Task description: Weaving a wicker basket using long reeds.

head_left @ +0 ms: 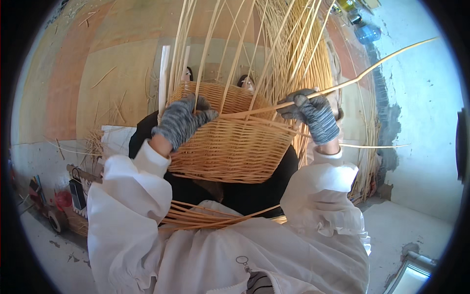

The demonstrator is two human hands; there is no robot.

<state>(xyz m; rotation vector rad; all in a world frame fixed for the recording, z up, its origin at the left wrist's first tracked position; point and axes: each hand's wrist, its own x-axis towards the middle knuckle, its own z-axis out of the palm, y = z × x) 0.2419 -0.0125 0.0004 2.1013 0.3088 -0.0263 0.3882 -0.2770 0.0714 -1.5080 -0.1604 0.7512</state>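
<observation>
A half-woven wicker basket (230, 152) rests on my lap, its upright stakes fanning away from me. My left hand (183, 119), in a grey knitted glove, is closed over the basket's upper left edge, gripping the rim weave. Also gloved, my right hand (309, 113) pinches a long willow rod (364, 73) that runs from the rim out to the upper right. Another thin rod end (377, 146) sticks out to the right below that hand. The left fingertips are partly hidden by the weave and stakes.
A thick bundle of loose willow rods (298, 44) lies beyond the basket at the right. More rods (210, 216) lie across my lap. Scraps litter the board floor (117, 59). A blue plastic bottle (368, 33) stands by the right wall, and a black box (77, 193) sits at the left.
</observation>
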